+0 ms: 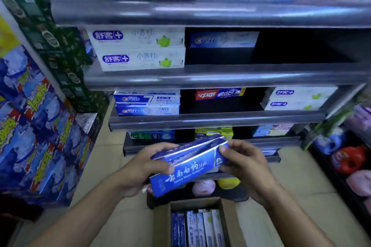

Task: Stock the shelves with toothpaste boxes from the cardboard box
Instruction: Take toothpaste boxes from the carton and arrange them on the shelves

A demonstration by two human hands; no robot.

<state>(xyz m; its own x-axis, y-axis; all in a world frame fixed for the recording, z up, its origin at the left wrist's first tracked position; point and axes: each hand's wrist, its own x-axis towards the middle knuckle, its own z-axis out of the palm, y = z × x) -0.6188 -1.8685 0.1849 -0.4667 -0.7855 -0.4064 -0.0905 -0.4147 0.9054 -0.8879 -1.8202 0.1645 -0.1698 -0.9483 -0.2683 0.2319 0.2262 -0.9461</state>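
Both hands hold blue toothpaste boxes (188,164) above the carton (162,224), near the shelves (200,120): left hand (140,168) fingers grip the left end, right hand (247,164) fingers pinch the right.

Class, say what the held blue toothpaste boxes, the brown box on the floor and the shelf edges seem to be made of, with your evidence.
The blue toothpaste boxes: glossy printed card, likely; sharp folded edges catch light. The cardboard box: matt brown cardboard, plain unprinted wall. The shelf edges: probably grey coated metal; smooth rounded lip with long highlights.
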